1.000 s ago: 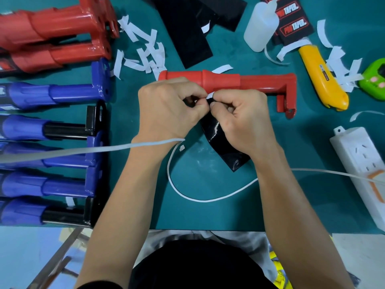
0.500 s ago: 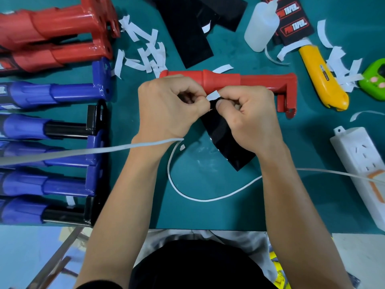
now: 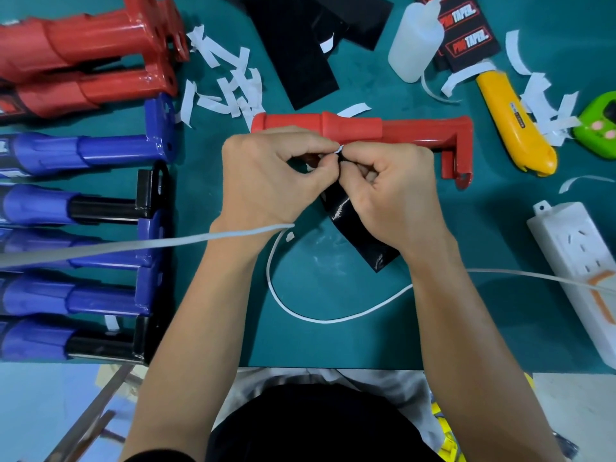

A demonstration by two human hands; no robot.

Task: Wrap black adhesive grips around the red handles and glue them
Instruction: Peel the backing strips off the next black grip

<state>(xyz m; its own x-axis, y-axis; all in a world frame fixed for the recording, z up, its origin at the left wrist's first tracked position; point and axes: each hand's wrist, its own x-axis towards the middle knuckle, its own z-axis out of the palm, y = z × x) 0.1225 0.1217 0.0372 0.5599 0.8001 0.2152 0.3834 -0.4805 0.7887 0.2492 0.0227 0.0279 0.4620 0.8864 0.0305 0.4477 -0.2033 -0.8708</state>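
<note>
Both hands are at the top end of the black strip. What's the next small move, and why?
Probably peel the white backing tab off the black grip. The left hand and right hand both pinch its top end, only a small white corner shows there, and the red handle behind them shows no wrap.

Worker's left hand (image 3: 266, 181) and right hand (image 3: 393, 198) bare, forearms uncovered — a black sleeve cuff (image 3: 160, 458) shows at the lower left edge, a black top (image 3: 316, 425) at bottom centre, bordered by pale grey cloth (image 3: 266, 381).
</note>
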